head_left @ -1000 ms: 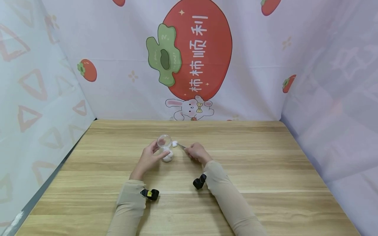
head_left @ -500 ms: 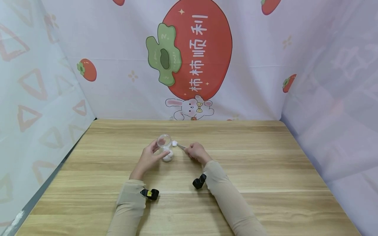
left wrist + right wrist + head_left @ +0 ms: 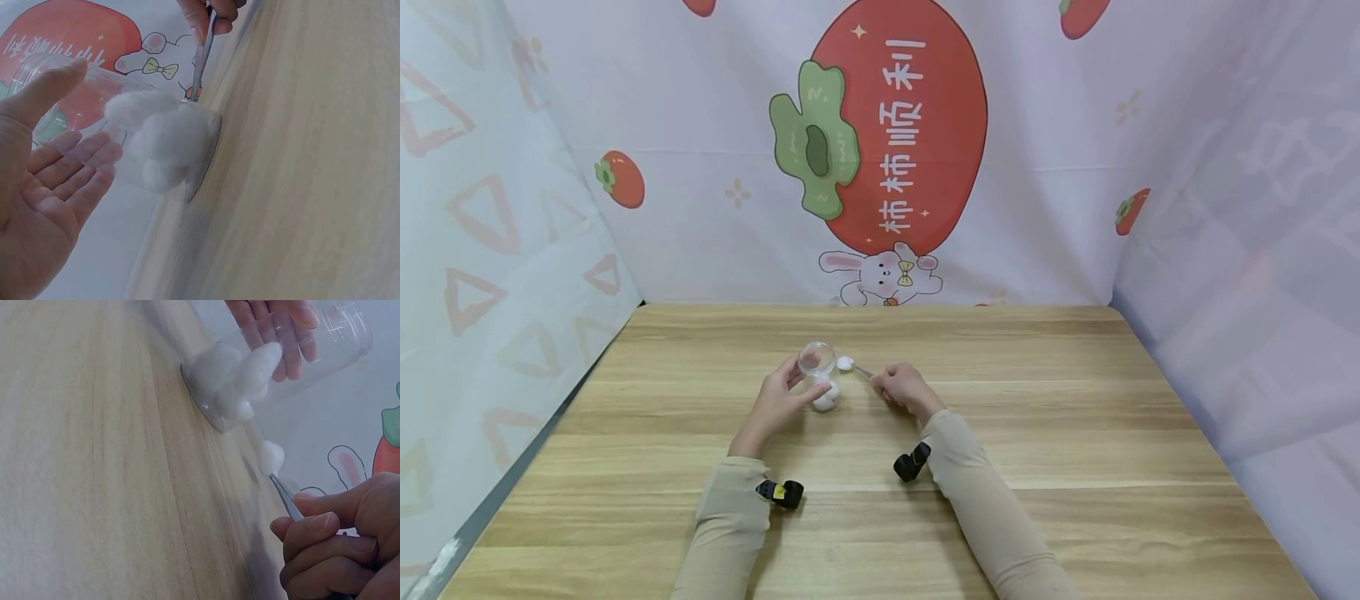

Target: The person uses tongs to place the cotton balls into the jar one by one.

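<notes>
A clear plastic jar [image 3: 817, 367] with no lid on stands upright on the table, with several white cotton balls [image 3: 172, 144] in its lower part. My left hand [image 3: 780, 402] holds it from the left side, thumb in front and fingers round the back. To the right of the jar, my right hand [image 3: 904, 387] pinches metal tweezers [image 3: 287, 499]. Between the tweezers' tips is a single cotton ball [image 3: 271, 456], outside the jar and close to its wall. Whether this ball touches the table I cannot tell.
The wooden table [image 3: 1045, 467] reaches back to a white cloth [image 3: 1045, 208] printed with persimmons and a rabbit. More pale cloth hangs along both sides. A small black camera sits on each wrist.
My right hand has shifted very slightly to the right, with the tweezers and the pinched cotton ball. The left hand and the jar stay in place.
</notes>
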{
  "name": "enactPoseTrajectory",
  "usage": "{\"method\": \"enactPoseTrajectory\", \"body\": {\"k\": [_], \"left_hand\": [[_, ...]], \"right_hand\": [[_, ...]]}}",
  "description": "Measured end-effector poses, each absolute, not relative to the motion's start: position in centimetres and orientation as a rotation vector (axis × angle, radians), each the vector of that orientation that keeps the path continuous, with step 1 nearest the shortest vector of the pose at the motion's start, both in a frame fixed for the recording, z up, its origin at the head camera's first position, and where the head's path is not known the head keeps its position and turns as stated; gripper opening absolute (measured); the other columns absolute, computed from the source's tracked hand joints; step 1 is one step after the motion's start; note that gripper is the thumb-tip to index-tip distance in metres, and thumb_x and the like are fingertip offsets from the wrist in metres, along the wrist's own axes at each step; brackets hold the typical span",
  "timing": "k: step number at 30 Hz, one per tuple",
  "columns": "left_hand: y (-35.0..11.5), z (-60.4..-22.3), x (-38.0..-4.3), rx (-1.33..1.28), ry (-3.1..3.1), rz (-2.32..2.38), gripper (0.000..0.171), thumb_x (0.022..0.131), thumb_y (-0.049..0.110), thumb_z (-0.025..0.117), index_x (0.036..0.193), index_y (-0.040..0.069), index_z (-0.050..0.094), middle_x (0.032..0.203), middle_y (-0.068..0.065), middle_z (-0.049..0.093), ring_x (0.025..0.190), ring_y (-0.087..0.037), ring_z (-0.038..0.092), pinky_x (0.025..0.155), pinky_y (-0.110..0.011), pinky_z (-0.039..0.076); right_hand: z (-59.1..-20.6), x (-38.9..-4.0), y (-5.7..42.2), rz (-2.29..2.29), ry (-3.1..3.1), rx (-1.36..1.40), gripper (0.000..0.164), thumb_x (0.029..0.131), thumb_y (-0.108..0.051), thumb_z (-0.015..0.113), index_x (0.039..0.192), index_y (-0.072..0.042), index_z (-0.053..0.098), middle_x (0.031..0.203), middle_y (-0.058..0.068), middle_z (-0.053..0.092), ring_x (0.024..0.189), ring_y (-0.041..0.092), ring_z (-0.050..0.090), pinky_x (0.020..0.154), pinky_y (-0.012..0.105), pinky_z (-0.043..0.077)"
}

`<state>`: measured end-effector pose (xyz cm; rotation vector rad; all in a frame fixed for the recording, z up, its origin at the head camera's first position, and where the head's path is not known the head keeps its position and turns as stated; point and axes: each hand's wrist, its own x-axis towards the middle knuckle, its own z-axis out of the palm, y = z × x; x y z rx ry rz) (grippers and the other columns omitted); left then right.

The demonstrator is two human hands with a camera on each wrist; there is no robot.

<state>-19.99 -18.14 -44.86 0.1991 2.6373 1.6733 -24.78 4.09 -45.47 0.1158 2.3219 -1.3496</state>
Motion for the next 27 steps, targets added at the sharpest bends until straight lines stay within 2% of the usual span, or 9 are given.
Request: {"method": "enactPoseTrajectory", "body": {"k": [5, 16, 27], "left_hand": [[-18.2, -44.9, -20.0, 0.201, 2.638, 1.672, 0.076, 0.085, 0.021, 0.074, 0.145, -0.003, 0.035, 0.146, -0.026, 0.046, 0.137, -0.038, 0.045, 0.118, -0.042, 0.039], [-18.2, -45.0, -20.0, 0.217, 2.634, 1.695, 0.073, 0.085, 0.021, 0.074, 0.144, -0.002, 0.037, 0.144, -0.026, 0.048, 0.136, -0.038, 0.046, 0.118, -0.043, 0.039], [-18.3, -45.1, -20.1, 0.224, 2.631, 1.691, 0.072, 0.086, 0.024, 0.073, 0.144, -0.002, 0.038, 0.144, -0.025, 0.048, 0.136, -0.038, 0.046, 0.118, -0.043, 0.039]], "right_hand": [[-45.4, -24.8, 4.5, -1.382, 2.291, 0.124, 0.028, 0.097, -0.024, 0.055, 0.074, -0.008, 0.058, 0.056, -0.004, 0.047, 0.046, 0.008, 0.031, 0.041, 0.017, 0.025], [-44.8, -24.7, 5.4, -1.501, 2.202, 0.104, 0.026, 0.098, -0.019, 0.053, 0.077, -0.005, 0.058, 0.052, -0.006, 0.045, 0.044, 0.006, 0.028, 0.038, 0.015, 0.022], [-43.8, -24.3, 6.2, -1.591, 2.113, 0.075, 0.025, 0.099, -0.018, 0.051, 0.087, 0.003, 0.059, 0.057, -0.004, 0.046, 0.047, 0.006, 0.032, 0.042, 0.016, 0.022]]}}
